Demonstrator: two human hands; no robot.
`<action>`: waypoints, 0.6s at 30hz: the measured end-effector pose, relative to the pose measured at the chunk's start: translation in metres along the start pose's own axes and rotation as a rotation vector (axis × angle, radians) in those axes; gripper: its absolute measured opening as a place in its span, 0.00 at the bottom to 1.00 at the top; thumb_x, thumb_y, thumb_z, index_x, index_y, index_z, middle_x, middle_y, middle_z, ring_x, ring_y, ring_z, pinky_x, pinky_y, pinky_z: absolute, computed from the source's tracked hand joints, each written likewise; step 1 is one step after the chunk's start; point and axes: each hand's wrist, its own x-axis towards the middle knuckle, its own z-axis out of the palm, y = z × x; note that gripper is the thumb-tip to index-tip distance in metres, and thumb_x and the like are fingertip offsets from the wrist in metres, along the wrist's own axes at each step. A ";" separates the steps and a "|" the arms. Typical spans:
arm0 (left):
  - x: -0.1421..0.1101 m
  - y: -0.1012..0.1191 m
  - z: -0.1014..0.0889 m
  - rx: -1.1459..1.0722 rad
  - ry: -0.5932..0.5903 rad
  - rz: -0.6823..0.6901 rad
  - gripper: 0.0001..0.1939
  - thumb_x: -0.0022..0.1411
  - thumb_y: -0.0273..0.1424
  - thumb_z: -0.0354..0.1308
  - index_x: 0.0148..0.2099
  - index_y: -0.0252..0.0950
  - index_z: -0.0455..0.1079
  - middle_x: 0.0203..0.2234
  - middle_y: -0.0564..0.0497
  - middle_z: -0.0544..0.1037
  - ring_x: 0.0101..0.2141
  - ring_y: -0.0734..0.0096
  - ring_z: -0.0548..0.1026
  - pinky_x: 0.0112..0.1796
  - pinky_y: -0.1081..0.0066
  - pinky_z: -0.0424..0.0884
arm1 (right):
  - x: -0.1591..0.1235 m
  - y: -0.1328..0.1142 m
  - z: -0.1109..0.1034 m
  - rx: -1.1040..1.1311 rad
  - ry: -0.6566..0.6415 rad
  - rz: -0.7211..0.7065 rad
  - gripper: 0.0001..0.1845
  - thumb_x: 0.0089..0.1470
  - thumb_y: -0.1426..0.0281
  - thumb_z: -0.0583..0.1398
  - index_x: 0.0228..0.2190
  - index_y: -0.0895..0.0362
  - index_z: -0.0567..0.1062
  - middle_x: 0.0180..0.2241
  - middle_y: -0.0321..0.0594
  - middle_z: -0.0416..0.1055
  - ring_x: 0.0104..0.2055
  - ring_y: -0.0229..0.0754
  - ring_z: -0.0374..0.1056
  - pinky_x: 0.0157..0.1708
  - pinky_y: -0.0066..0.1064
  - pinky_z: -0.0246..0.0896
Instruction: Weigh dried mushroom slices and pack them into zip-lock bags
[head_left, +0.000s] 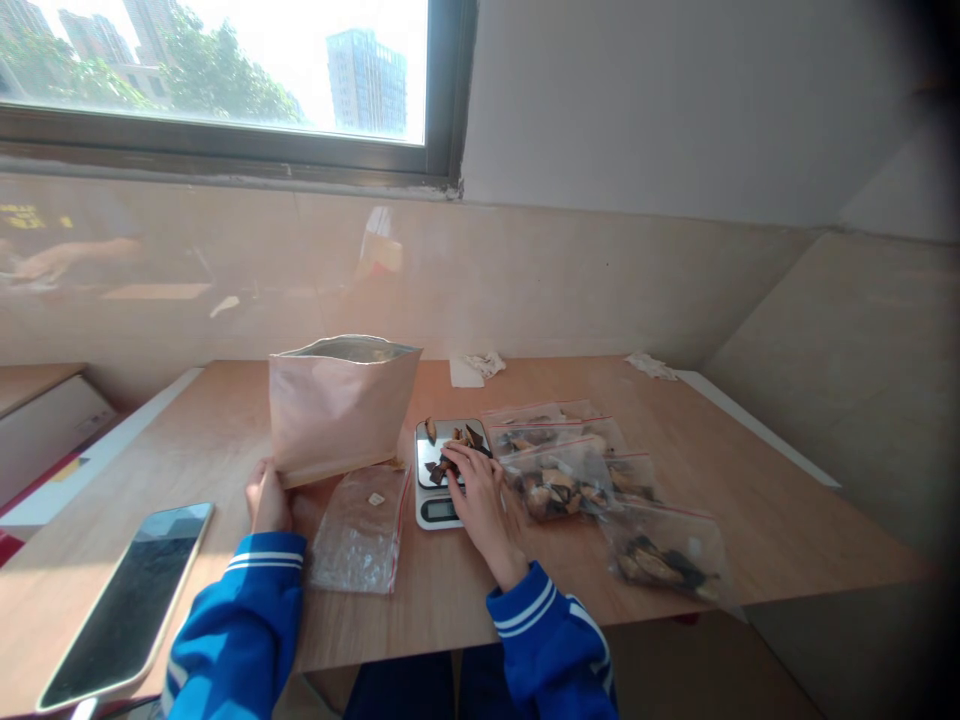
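Observation:
A tall pinkish-brown stand-up pouch (341, 420) stands with its mouth open and a silvery lining showing. My left hand (268, 497) is closed at its lower left corner, with some fingers hidden behind the pouch. To the right lies a small kitchen scale (435, 438) with dark and tan dried pieces (469, 437) on its metal plate. Over these pieces rests my right hand (480, 500), fingers stretched out and touching them; its palm side is hidden. Between pouch and scale, a clear zip bag (356, 545) lies flat with a small white packet inside.
Several zip bags of dried pieces (559, 490) lie right of the scale, one bag (667, 560) near the table's front edge. A phone (131, 600) lies at the left. Crumpled tissue (487, 364) and another tissue (651, 366) are by the tiled wall.

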 end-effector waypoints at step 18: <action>0.012 -0.014 -0.003 -0.062 -0.012 0.030 0.11 0.46 0.36 0.58 0.30 0.32 0.69 0.22 0.55 0.70 0.27 0.74 0.65 0.28 0.74 0.62 | 0.008 -0.027 0.007 -0.186 -0.085 0.104 0.06 0.56 0.67 0.60 0.37 0.53 0.76 0.50 0.47 0.67 0.53 0.54 0.58 0.51 0.49 0.49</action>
